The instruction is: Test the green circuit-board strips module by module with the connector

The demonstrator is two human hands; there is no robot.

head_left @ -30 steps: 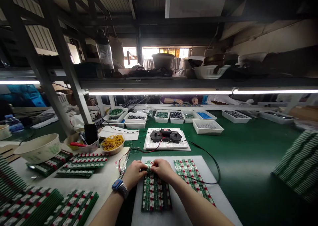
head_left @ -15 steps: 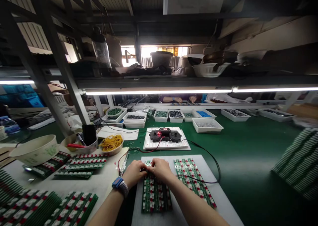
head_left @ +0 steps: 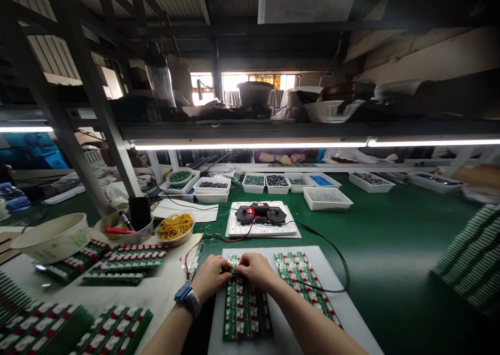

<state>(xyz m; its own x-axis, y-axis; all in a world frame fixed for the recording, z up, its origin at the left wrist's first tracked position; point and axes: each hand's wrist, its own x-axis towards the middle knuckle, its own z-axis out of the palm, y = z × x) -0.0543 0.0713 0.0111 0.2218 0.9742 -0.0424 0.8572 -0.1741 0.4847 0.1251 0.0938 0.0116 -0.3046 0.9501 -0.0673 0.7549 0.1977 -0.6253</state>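
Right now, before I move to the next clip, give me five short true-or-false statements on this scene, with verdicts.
1. Both the left hand and right hand are at the left board. True.
2. The wristband is on the right wrist. False: the blue wristband is on the left wrist.
3. A second board lies on the white pad. True.
4. The device shows no lights. False: the black device glows red.
5. The yellow bands are in a bowl. True.
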